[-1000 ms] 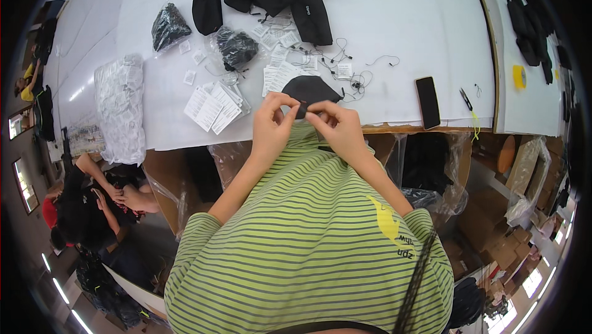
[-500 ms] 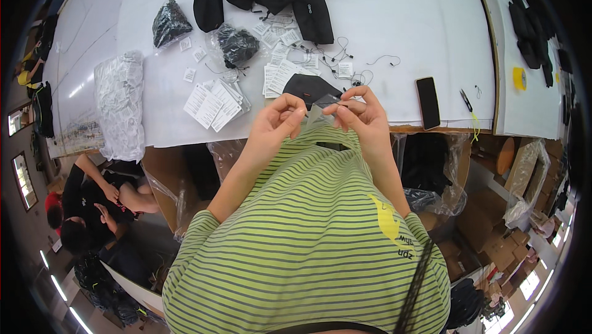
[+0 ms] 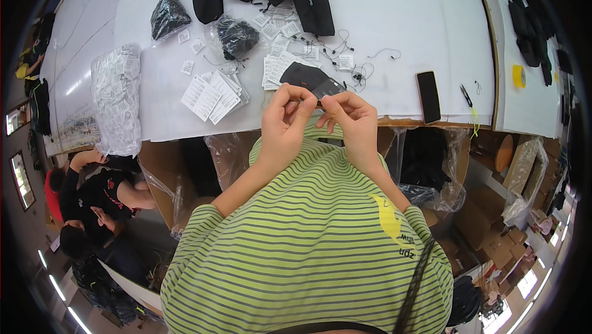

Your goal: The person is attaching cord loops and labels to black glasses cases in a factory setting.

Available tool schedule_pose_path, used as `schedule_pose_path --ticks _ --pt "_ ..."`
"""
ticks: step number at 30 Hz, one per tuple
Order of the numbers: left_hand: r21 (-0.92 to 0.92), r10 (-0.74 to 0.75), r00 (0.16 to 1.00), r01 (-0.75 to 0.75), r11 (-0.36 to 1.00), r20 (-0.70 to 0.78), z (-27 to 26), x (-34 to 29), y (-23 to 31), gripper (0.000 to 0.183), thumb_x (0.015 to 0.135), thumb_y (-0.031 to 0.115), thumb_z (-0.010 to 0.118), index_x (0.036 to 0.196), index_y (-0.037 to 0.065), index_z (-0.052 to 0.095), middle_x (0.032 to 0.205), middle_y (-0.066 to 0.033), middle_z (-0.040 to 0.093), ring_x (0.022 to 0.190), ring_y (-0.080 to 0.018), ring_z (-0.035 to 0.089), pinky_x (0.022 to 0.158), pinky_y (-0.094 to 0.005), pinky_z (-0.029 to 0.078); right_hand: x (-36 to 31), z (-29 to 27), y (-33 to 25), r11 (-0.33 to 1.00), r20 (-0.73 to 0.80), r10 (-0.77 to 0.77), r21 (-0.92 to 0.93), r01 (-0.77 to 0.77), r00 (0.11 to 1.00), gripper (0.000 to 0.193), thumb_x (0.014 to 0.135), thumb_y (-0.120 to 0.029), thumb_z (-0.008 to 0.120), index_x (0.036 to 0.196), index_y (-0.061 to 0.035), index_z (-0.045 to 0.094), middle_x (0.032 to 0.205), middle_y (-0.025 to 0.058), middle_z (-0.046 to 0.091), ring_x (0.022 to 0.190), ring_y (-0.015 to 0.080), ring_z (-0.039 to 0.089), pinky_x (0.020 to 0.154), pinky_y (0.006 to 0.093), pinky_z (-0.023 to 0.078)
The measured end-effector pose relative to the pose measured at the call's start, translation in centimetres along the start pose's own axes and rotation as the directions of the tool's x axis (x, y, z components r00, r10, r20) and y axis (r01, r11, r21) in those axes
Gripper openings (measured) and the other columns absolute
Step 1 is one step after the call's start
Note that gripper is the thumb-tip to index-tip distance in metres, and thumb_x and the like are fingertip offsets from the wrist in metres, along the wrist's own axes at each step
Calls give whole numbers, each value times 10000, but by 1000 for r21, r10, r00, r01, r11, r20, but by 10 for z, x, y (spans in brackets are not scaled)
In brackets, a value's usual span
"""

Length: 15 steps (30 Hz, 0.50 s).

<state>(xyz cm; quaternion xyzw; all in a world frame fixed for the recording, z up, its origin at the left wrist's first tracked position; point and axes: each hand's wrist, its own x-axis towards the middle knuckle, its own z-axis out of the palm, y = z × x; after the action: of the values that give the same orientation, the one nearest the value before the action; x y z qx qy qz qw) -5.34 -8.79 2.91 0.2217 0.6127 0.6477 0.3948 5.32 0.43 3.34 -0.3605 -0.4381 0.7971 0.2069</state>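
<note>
Close together at the table's near edge, both my hands are closed in pinches. My left hand (image 3: 285, 121) has thumb and forefinger pressed together on something too small to make out. My right hand (image 3: 353, 121) pinches beside it, holding a small translucent tag (image 3: 330, 88) that sticks up between the fingertips. Just beyond the fingers lies a black fabric piece (image 3: 301, 74), partly covered by the tag. Loose white printed labels (image 3: 276, 66) lie to its left, and thin black string loops (image 3: 359, 76) to its right.
Fanned white cards (image 3: 203, 97), a clear bag of white labels (image 3: 117, 100) and bags of black parts (image 3: 236, 37) are on the left. A black garment (image 3: 311, 10) lies at the back. At right are a phone (image 3: 428, 97) and thread snips (image 3: 466, 95). A co-worker (image 3: 92, 189) sits lower left.
My hands have come closer together, and their fingertips now nearly meet. The left hand moved right and the right hand slightly left. The tag now stands up above the fingertips.
</note>
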Motion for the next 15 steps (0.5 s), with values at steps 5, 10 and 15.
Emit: schedule_pose_path --ticks 5,10,15 --pt "-109 -9 1000 7 994 -20 3 -3 2 84 923 73 561 946 -4 537 828 18 484 730 -34 423 700 -171 404 -4 2 2 999 -22 -42 -21 41 999 149 850 -142 677 853 4 647 796 54 673 614 95 613 510 196 415" --pt "239 92 995 -82 967 -28 0 -3 -2 101 900 96 596 900 3 557 773 46 478 591 -23 308 514 -178 266 -11 6 2 964 -99 -158 -229 132 982 141 829 -130 693 825 4 649 754 42 669 611 84 605 529 189 421" --pt "111 43 999 -46 993 30 2 -1 2 112 895 108 605 921 12 554 713 41 443 584 -20 335 502 -180 259 -12 6 1 882 -104 -307 -405 242 946 135 814 -115 701 790 5 644 707 32 656 603 70 585 547 187 431"
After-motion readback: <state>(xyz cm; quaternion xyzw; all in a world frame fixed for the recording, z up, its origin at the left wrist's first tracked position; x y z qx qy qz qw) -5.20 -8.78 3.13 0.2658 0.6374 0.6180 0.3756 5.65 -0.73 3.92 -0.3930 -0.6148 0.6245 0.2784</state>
